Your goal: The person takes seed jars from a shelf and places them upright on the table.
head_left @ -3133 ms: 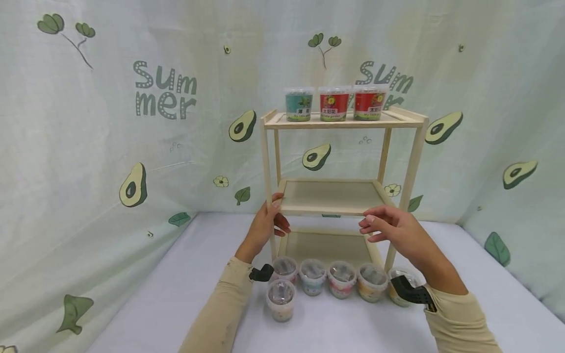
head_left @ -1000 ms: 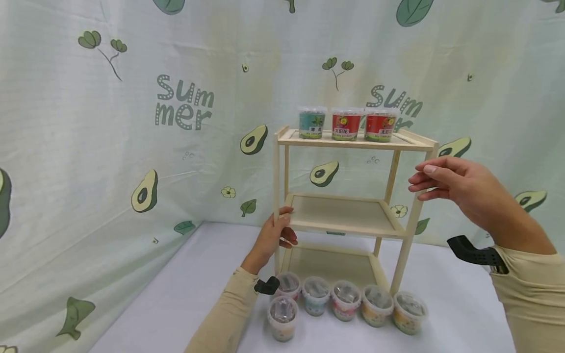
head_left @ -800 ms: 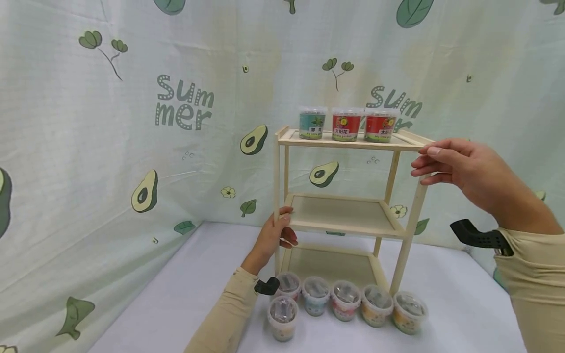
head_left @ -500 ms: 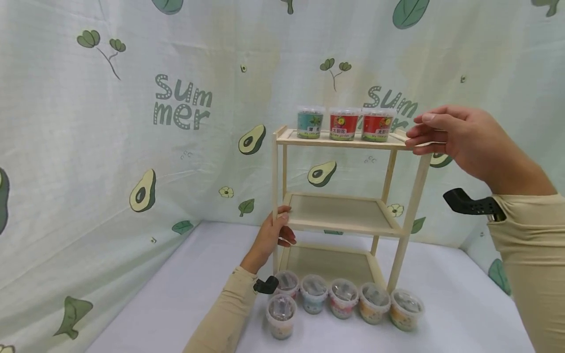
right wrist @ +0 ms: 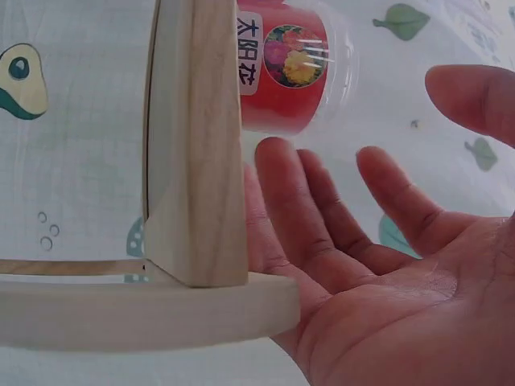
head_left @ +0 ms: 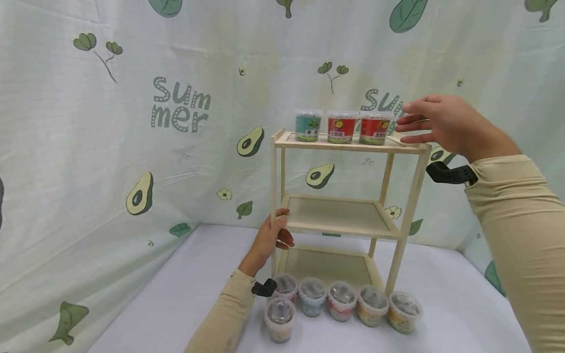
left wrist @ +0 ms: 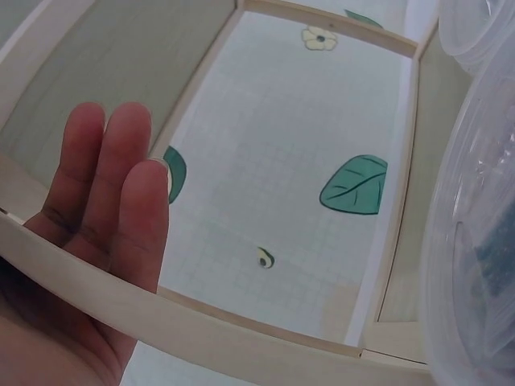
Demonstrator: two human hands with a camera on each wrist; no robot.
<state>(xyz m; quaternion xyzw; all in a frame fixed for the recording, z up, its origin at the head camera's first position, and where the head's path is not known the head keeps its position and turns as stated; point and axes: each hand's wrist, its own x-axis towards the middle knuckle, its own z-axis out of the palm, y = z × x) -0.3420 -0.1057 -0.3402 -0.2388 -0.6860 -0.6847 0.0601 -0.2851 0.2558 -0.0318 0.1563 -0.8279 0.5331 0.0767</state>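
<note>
A three-tier wooden rack [head_left: 340, 214] stands on the table. My left hand [head_left: 263, 241] grips its left front post at middle-shelf height; in the left wrist view the fingers [left wrist: 138, 217] pass behind the post. On the top shelf stand a teal-labelled plastic cup [head_left: 308, 126] and two red-labelled cups, the middle one [head_left: 341, 128] and the right one [head_left: 374, 128]. My right hand [head_left: 456, 128] is raised at the top shelf's right end, fingers spread, holding nothing. In the right wrist view its fingertips are close to the right red-labelled cup [right wrist: 286, 96], with a small gap.
Several lidded cups stand in a row at the rack's foot, from a pink one [head_left: 286, 288] to an orange one [head_left: 403, 314] on the right. Another lidded cup [head_left: 279, 321] stands in front, at the left. A printed cloth [head_left: 190, 162] hangs behind.
My right hand has risen from the middle shelf, out past the right post, then up and inward beside the right red-labelled cup. The left hand keeps its grip. The head view has shifted slightly.
</note>
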